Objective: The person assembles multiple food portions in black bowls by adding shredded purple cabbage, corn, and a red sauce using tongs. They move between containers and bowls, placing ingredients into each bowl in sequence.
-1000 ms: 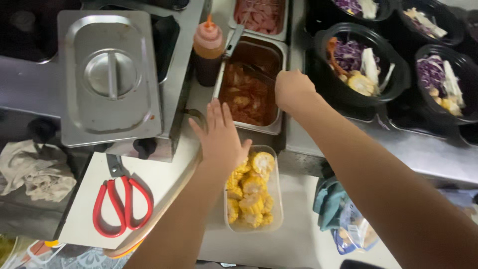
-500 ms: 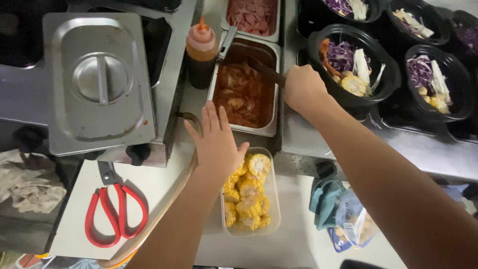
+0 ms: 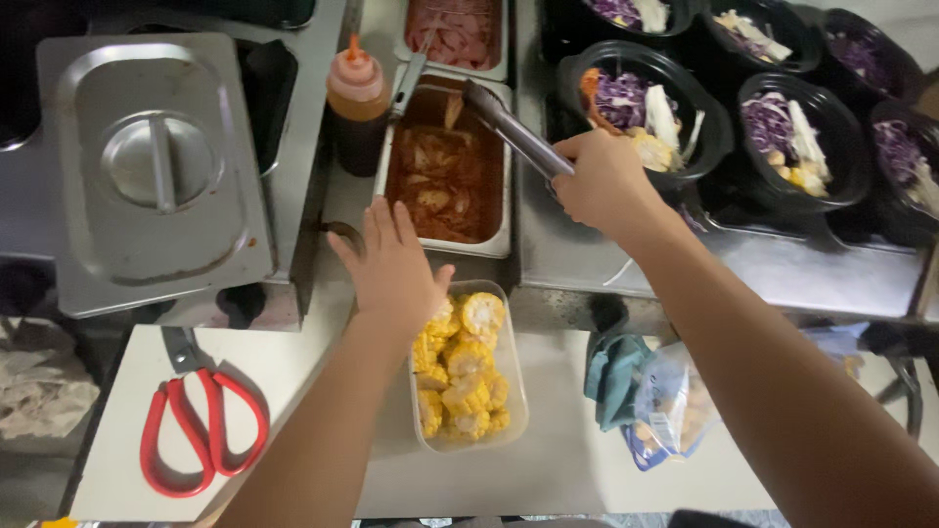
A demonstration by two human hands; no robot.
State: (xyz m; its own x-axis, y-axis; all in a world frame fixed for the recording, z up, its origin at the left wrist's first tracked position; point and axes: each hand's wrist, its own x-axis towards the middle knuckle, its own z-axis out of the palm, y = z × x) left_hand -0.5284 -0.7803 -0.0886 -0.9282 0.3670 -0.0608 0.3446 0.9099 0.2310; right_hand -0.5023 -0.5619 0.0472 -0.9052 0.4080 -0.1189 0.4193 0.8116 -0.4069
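Right hand (image 3: 602, 184) fingers gripping metal tongs (image 3: 514, 132), tips hidden in kimchi pan (image 3: 445, 176), left hand (image 3: 396, 274) fingers spread open over corn tub (image 3: 469, 376), tub's top corner covered.

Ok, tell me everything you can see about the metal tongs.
The tongs are long, slim, plain steel. The right hand grips their handle end, and they slant up-left from it. Their tips reach into the steel pan of reddish, sauced food, near its top edge. I cannot tell whether they grip anything.
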